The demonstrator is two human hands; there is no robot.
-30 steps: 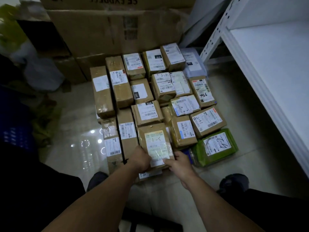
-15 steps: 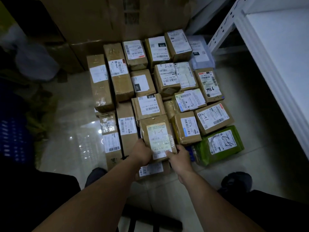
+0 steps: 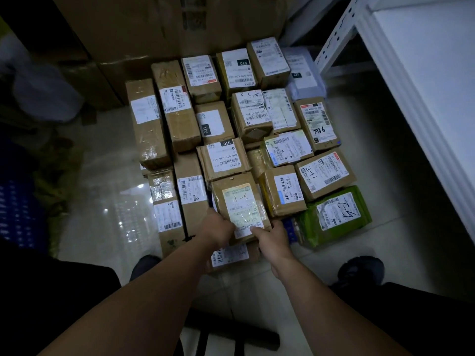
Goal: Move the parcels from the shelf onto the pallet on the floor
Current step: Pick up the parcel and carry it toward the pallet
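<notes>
Several taped brown parcels with white labels lie packed together on the floor, covering the pallet, which I cannot see. Both my hands hold the nearest one, a brown parcel marked "3-1" (image 3: 240,205), which lies atop a flatter parcel (image 3: 228,254). My left hand (image 3: 217,228) grips its near left corner. My right hand (image 3: 272,237) grips its near right corner, thumb on the label. A green bag parcel (image 3: 334,217) lies to the right of it. The white shelf (image 3: 421,80) at the right shows a bare board.
Large cardboard boxes (image 3: 144,34) stand behind the parcels. A blue crate (image 3: 15,214) and bags sit at the left in the dark. Glossy tiled floor (image 3: 108,206) lies to the left of the pile. My shoes (image 3: 359,271) stand near the parcels.
The view has tilted down and closer to the pile. Both hands have stayed on the "3-1" parcel, which has settled on the pile's near edge.
</notes>
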